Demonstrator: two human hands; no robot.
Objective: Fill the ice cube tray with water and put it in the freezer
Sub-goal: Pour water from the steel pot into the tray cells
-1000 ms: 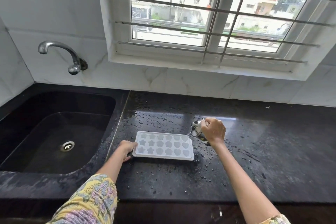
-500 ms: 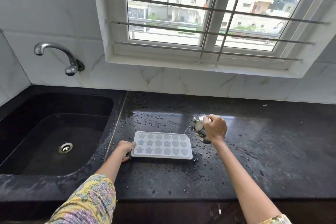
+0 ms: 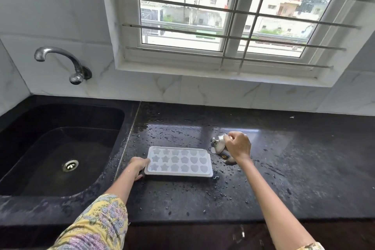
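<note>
A white ice cube tray [image 3: 179,161] with star, flower and heart cells lies flat on the wet black counter [image 3: 294,168], just right of the sink. My left hand [image 3: 140,166] grips the tray's left end. My right hand [image 3: 237,146] grips a small steel vessel [image 3: 218,145], tilted toward the tray's far right corner and close to it. Whether water is flowing from it I cannot tell. The cells look pale and glossy.
A black sink [image 3: 60,148] with a steel drain lies to the left, under a wall tap [image 3: 60,61] that is not running. Water drops are scattered on the counter around the tray. A barred window sits above the tiled back wall.
The steel vessel in my right hand has risen slightly and tilted back. The tray and my left hand stay in place; the view has shifted a little.
</note>
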